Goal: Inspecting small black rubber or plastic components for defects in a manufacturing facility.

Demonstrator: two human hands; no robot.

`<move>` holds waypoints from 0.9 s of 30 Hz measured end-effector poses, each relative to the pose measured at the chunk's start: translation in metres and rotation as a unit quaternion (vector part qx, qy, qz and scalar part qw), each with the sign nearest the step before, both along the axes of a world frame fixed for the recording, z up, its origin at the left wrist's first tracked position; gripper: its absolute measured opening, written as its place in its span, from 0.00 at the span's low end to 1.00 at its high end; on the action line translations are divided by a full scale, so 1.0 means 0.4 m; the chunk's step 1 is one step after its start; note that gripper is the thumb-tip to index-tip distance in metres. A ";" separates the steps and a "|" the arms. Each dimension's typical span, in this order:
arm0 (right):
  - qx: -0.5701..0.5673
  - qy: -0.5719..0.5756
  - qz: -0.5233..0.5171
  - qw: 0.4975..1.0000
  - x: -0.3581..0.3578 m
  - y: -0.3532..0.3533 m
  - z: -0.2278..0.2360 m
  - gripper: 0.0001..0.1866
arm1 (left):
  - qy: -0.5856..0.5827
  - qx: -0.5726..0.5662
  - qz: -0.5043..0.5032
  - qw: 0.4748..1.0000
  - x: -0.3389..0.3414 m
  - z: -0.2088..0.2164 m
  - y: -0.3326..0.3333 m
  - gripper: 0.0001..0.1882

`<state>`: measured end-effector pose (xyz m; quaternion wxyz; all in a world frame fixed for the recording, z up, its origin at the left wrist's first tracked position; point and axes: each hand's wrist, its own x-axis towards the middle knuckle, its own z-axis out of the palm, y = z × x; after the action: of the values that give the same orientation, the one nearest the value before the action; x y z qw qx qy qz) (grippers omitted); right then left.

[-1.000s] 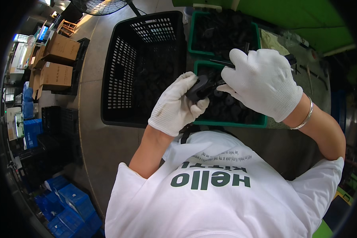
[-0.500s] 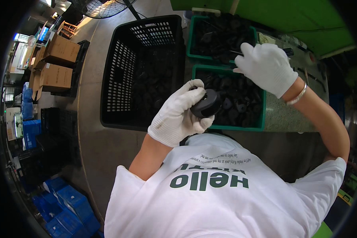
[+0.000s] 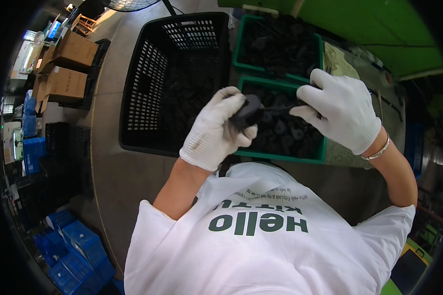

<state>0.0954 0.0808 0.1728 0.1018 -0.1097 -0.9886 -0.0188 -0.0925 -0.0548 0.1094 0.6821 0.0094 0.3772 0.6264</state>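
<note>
My left hand [image 3: 217, 125], in a white knit glove, grips a round black part [image 3: 248, 112] by its rim, its face tilted to the right. In my gloved right hand [image 3: 340, 110] is a slim dark hand tool [image 3: 280, 106], its thin shaft pointing left at the part. Its tip lies at or close to the part's edge; blur hides whether they touch. Below both hands stands a green bin [image 3: 280, 158] holding many small black pieces. Farther away, a second green bin [image 3: 321, 54] is heaped with similar black pieces.
A large black perforated crate [image 3: 145, 83] with dark pieces inside stands left of the bins. On the right is a grey worktop [image 3: 391, 132] with a pale cloth [image 3: 340, 61]. Cardboard boxes [image 3: 66, 83] and blue crates [image 3: 83, 241] line the left; a fan [image 3: 133, 4] stands beyond.
My right hand has come down and nearer the left, bringing the tool's shaft to the black part. The left hand has shifted slightly left and turned the part.
</note>
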 end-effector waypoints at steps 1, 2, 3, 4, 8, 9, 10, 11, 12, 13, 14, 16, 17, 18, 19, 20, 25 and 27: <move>0.014 -0.005 -0.040 0.999 0.005 0.009 -0.012 0.15 | 0.018 -0.021 0.031 0.999 -0.003 -0.003 0.003 0.07; 0.030 -0.010 -0.081 0.996 0.014 0.016 -0.023 0.15 | 0.066 -0.009 0.040 0.997 -0.032 -0.050 0.001 0.08; 0.015 -0.025 -0.124 0.992 0.026 0.022 -0.034 0.14 | 0.102 -0.001 0.077 0.992 -0.056 -0.091 0.001 0.09; 0.010 -0.030 -0.119 0.992 0.036 0.032 -0.058 0.14 | 0.158 0.002 0.119 0.980 -0.087 -0.138 -0.015 0.12; -0.210 -0.075 -0.270 0.937 0.103 0.031 -0.164 0.11 | 0.324 -0.120 0.145 0.927 -0.219 -0.325 -0.066 0.20; -0.264 -0.066 -0.275 0.922 0.118 0.030 -0.202 0.11 | 0.473 -0.169 0.112 0.857 -0.253 -0.403 -0.081 0.22; -0.317 -0.057 -0.282 0.904 0.134 0.025 -0.239 0.12 | 0.608 -0.211 0.074 0.762 -0.267 -0.461 -0.083 0.24; -0.360 -0.048 -0.315 0.877 0.140 0.019 -0.274 0.12 | 0.727 -0.217 0.072 0.648 -0.232 -0.444 -0.072 0.25; -0.402 -0.039 -0.348 0.846 0.147 0.013 -0.308 0.12 | 0.826 -0.214 0.068 0.517 -0.183 -0.426 -0.054 0.27; -0.419 0.001 -0.357 0.835 0.159 0.001 -0.344 0.14 | 0.792 -0.123 0.094 0.590 -0.149 -0.441 -0.032 0.24; -0.421 -0.001 -0.363 0.831 0.173 -0.012 -0.375 0.14 | 0.708 -0.075 0.052 0.700 -0.085 -0.407 0.004 0.19; -0.442 0.089 -0.399 0.798 0.181 -0.037 -0.415 0.16 | 0.772 0.042 -0.060 0.631 0.022 -0.419 0.061 0.15; -0.462 0.091 -0.414 0.779 0.184 -0.048 -0.419 0.18 | 0.763 0.021 -0.139 0.631 0.074 -0.414 0.092 0.17; -0.464 0.091 -0.416 0.777 0.188 -0.057 -0.427 0.18 | 0.758 -0.006 -0.193 0.624 0.118 -0.428 0.123 0.20; -0.479 0.098 -0.431 0.759 0.197 -0.067 -0.431 0.18 | 0.753 -0.039 -0.264 0.601 0.151 -0.448 0.157 0.23; -0.494 0.104 -0.445 0.739 0.206 -0.077 -0.440 0.17 | 0.737 -0.072 -0.325 0.588 0.174 -0.463 0.189 0.23; -0.499 0.151 -0.436 0.733 0.257 -0.093 -0.471 0.17 | 0.746 -0.125 -0.432 0.491 0.235 -0.486 0.259 0.19; -0.538 0.156 -0.458 0.690 0.263 -0.093 -0.463 0.16 | 0.751 -0.102 -0.429 0.492 0.241 -0.485 0.255 0.19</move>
<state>0.2007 0.0436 -0.0125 0.1573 -0.5859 -0.6265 0.4893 0.0040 0.0472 -0.0845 0.3222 0.5671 0.7575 -0.0293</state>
